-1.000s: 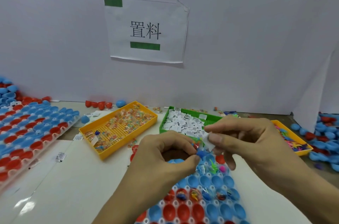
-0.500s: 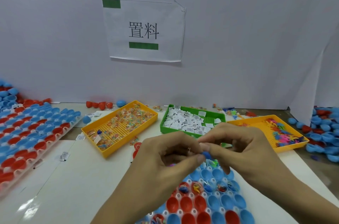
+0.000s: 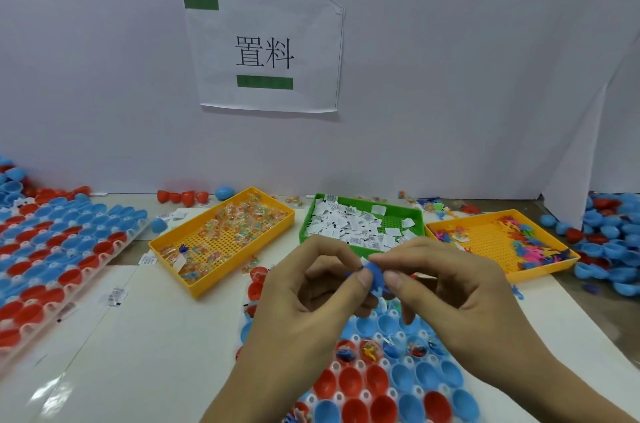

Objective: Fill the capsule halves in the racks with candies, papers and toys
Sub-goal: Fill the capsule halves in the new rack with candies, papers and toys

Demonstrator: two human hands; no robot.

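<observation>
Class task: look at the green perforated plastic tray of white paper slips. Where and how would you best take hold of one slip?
Pinch one loose white paper slip at its raised edge, coming from above with thumb and forefinger. The slips lie flat and overlapping inside the green perforated plastic tray, whose low walls block a sideways approach, and those at the right end lie more apart.

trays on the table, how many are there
3, in a row behind the hands: a yellow tray of candies on the left, a green tray of papers in the middle, a yellow tray of toys on the right. None seems hidden.
</observation>
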